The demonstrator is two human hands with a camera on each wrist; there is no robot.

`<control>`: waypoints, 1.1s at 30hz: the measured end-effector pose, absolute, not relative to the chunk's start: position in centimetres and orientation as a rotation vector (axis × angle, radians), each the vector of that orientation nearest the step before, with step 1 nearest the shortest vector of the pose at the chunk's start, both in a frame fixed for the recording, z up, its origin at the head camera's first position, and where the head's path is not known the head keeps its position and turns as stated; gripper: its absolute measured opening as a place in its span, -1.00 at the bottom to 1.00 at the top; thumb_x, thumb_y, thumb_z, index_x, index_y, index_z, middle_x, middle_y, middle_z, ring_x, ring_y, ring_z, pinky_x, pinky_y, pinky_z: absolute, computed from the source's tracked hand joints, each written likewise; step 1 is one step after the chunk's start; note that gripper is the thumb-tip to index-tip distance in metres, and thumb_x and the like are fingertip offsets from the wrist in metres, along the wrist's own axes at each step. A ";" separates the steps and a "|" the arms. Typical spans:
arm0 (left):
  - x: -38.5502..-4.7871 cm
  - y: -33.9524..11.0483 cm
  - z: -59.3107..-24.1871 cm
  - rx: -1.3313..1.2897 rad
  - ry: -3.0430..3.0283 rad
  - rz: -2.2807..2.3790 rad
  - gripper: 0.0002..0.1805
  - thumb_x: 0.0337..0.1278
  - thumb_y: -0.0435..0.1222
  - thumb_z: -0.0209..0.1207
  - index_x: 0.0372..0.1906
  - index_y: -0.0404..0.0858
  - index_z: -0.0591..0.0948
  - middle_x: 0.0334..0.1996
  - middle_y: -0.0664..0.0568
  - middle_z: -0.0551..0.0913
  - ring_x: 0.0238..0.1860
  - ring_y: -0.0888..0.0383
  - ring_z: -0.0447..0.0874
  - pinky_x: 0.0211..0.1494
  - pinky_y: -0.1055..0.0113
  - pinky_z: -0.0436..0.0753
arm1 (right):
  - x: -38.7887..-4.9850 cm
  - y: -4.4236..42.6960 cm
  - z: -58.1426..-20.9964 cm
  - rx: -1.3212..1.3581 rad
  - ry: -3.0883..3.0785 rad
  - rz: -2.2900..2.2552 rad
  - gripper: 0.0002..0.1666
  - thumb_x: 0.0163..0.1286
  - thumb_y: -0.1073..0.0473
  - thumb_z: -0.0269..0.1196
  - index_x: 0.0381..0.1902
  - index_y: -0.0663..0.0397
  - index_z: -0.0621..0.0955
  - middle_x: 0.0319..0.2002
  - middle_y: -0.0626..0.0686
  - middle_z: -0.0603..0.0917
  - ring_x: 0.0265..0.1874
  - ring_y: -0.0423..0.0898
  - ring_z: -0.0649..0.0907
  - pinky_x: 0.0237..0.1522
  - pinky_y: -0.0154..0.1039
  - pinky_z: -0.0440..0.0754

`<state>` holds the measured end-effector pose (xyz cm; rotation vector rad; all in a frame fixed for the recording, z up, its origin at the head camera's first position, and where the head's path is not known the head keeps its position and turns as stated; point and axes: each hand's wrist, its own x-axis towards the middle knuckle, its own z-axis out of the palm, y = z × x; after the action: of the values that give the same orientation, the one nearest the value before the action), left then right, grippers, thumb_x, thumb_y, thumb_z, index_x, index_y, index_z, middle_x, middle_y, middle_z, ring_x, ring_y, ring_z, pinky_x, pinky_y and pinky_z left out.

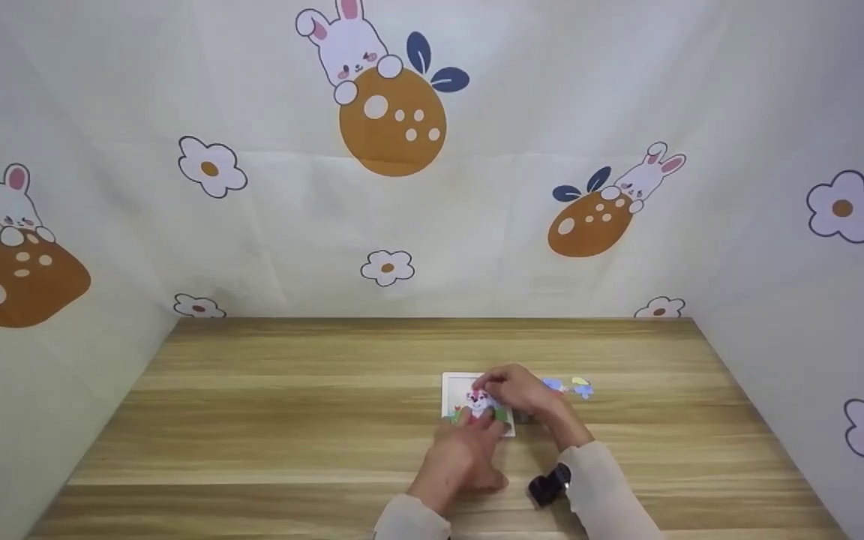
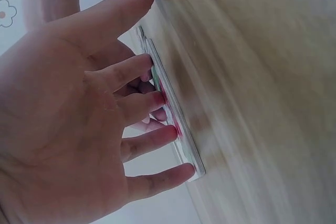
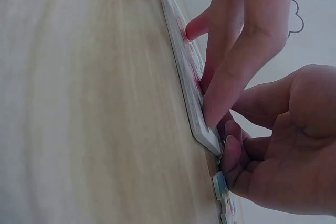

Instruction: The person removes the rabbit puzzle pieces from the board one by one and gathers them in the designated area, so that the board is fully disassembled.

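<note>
A jigsaw puzzle with a white frame [image 1: 445, 386] lies flat on the table, showing a pink-and-white cartoon animal [image 1: 479, 401]. My left hand [image 1: 462, 454] comes from the near side, its spread fingertips touching the puzzle's face; in the left wrist view the thumb [image 2: 134, 9] stays off the frame. Over the puzzle's upper right part is my right hand [image 1: 518, 388], fingers bent and tips close together at the animal's ear. In the right wrist view, curled fingers of my right hand [image 3: 299, 150] show by the frame's corner. Whether its thumb and forefinger pinch a piece is hidden.
Several loose colourful puzzle pieces [image 1: 582, 388] lie just right of the frame, partly behind the right forearm. A black device [image 1: 548, 487] sits at the right wrist. The wood-grain table [image 1: 252, 420] is enclosed by a pale cloth [image 1: 289, 225] printed with rabbits and flowers.
</note>
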<state>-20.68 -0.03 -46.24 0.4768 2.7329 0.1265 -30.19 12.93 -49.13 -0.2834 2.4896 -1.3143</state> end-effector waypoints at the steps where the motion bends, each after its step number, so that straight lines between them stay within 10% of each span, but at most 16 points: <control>1: -20.6 0.0 -46.2 0.477 2.736 0.120 -0.14 -0.01 0.14 0.37 0.44 0.09 0.36 0.56 0.14 0.24 0.57 0.00 0.14 0.51 -0.11 0.32 | -30.2 12.9 -49.1 -0.279 2.494 -1.317 -0.71 0.45 0.34 0.08 -0.13 0.14 0.75 -0.06 0.09 0.74 -0.14 -0.10 0.60 -0.11 -0.32 0.49; 33: -20.2 0.0 -46.3 0.442 2.738 0.185 -0.11 0.01 0.16 0.36 0.48 0.11 0.31 0.58 0.13 0.18 0.58 -0.04 0.12 0.56 -0.11 0.25 | -29.8 16.2 -46.8 -0.307 2.629 -1.512 -0.85 0.34 0.43 0.25 -0.16 0.25 0.70 -0.25 0.15 0.74 -0.28 -0.13 0.66 -0.23 -0.34 0.62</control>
<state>-20.22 -0.01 -46.35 0.4422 2.7384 0.1852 -29.79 16.19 -46.83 -0.3069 2.6291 -1.5125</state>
